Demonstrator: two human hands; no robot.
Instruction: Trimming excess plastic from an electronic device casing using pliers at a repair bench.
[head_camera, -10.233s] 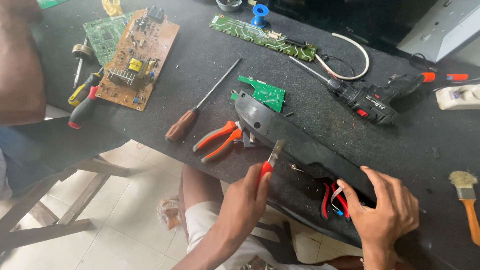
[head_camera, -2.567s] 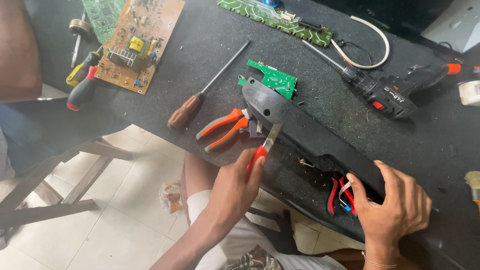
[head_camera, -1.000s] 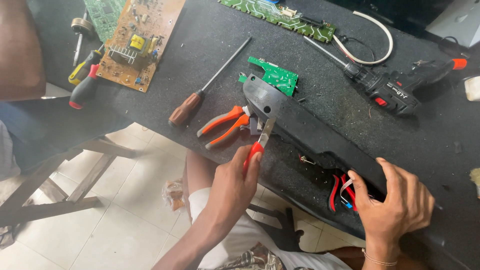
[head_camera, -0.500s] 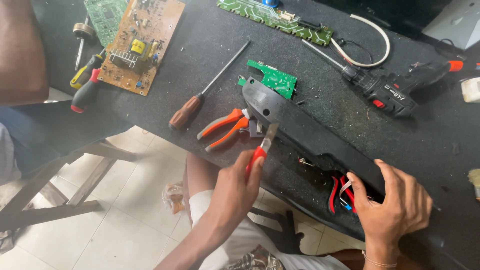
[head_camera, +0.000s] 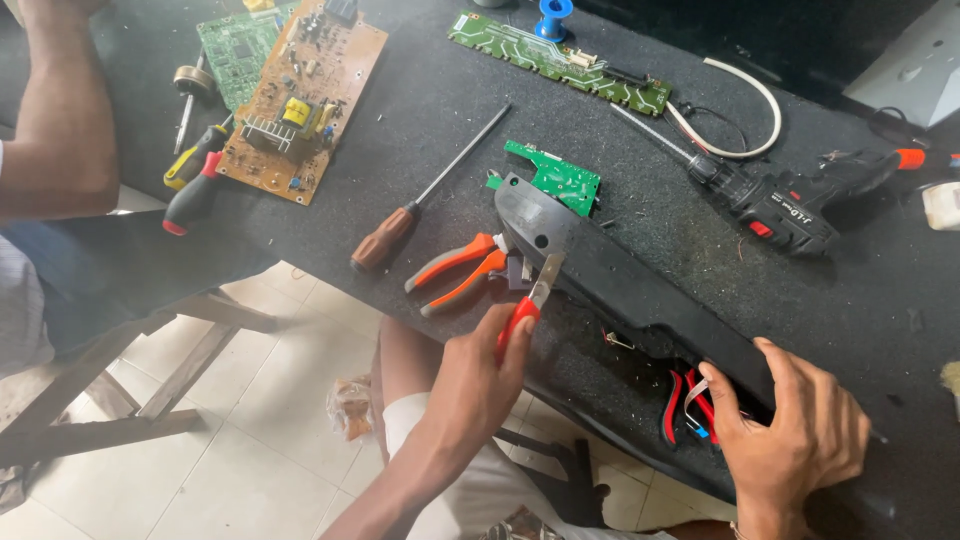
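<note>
The fingers (head_camera: 515, 335) of the left hand (head_camera: 475, 385) are wrapped around the red handle of a small hand tool (head_camera: 533, 298), whose metal blade tip rests against the near end of a long black plastic housing (head_camera: 620, 285). The right hand (head_camera: 800, 440) presses down on the far end of that housing, fingers spread narrowly and gripping its edge, just beside a cluster of red and black wires (head_camera: 685, 405) spilling from the housing. The housing lies diagonally across the dark bench (head_camera: 420, 110), near its front edge. Just beside the left hand sit orange-handled pliers (head_camera: 455, 275), touching the housing's end. Further out lies a long screwdriver (head_camera: 425, 195) with a brown handle, and a small green circuit board (head_camera: 555, 177) touching the housing's top. Beyond the housing rests a black cordless drill (head_camera: 775, 205), with a white cable (head_camera: 740, 115) looped near it and a long green circuit strip (head_camera: 555, 62) behind. At the far left are a brown circuit board (head_camera: 300, 100) and more screwdrivers (head_camera: 190, 180), near another person's arm (head_camera: 55, 110)
</note>
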